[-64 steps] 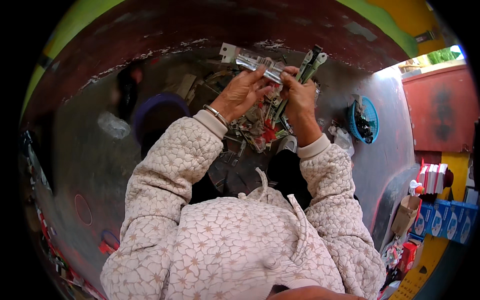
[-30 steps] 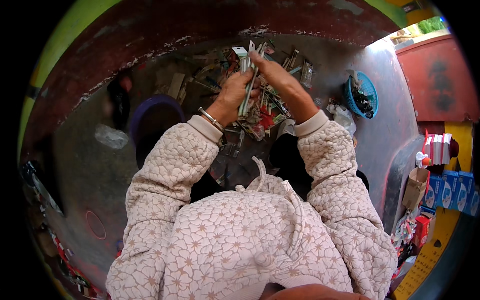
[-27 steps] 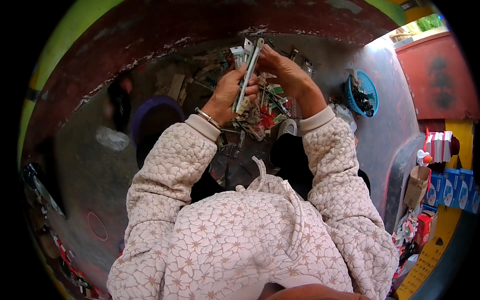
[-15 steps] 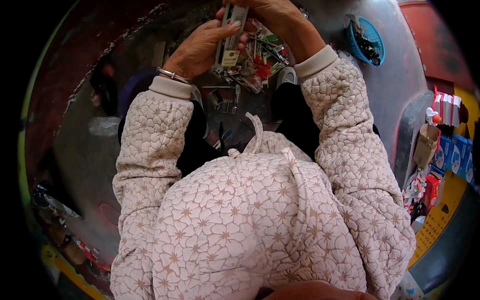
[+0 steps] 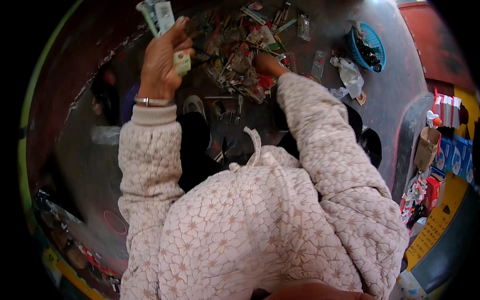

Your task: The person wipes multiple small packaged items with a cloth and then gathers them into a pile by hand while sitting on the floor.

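My left hand (image 5: 159,65), with a bracelet on the wrist, is raised at the upper left. It is closed round a long narrow flat package (image 5: 164,17); a pale grey-green end stands out above the fingers and a yellowish-green end shows below the thumb. What is inside the package cannot be made out. My right hand (image 5: 266,65) reaches down into a heap of small packaged items (image 5: 235,60) on the floor, clear plastic, red, green and white. Its fingers are hidden among the pieces.
A blue plastic basket (image 5: 368,46) with dark things in it stands at the upper right. Near it lie crumpled clear plastic (image 5: 350,76) and a loose flat pack (image 5: 318,64). Blue boxes (image 5: 454,156) and a cardboard box (image 5: 426,147) are at the far right.
My hands have parted. The left has moved left and turned with the package; the right has let go of it and gone down into the heap.
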### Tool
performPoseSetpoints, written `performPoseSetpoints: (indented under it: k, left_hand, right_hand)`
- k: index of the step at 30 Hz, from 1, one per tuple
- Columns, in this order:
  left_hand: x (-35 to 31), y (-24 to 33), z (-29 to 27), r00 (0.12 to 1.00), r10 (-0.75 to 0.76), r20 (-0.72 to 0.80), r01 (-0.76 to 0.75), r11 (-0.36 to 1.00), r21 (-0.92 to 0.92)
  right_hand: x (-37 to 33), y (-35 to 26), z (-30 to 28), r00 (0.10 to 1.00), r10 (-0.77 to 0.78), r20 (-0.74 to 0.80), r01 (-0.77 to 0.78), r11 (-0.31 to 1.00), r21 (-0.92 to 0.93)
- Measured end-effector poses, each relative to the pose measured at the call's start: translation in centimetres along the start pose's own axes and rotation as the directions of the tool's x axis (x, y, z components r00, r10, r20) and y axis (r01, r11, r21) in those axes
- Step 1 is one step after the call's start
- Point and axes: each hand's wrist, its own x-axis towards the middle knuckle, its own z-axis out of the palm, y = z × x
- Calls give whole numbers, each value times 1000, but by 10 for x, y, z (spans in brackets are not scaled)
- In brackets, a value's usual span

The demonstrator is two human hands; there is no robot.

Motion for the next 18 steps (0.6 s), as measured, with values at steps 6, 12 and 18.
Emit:
performPoseSetpoints:
  k: [6, 12, 18]
  left_hand:
    - [-7, 5, -16, 1000, 9, 13, -7, 993, -116]
    - [-5, 1, -21, 988, -146, 44, 152, 965, -215]
    - [3, 3, -19, 968, -223, 112, 249, 889, -384]
  right_hand:
    - [-13, -40, 53, 997, -34, -63, 15, 959, -283]
    - [6, -28, 91, 963, -246, -112, 141, 810, -569]
    - [25, -16, 73, 979, 20, -204, -62, 977, -203]
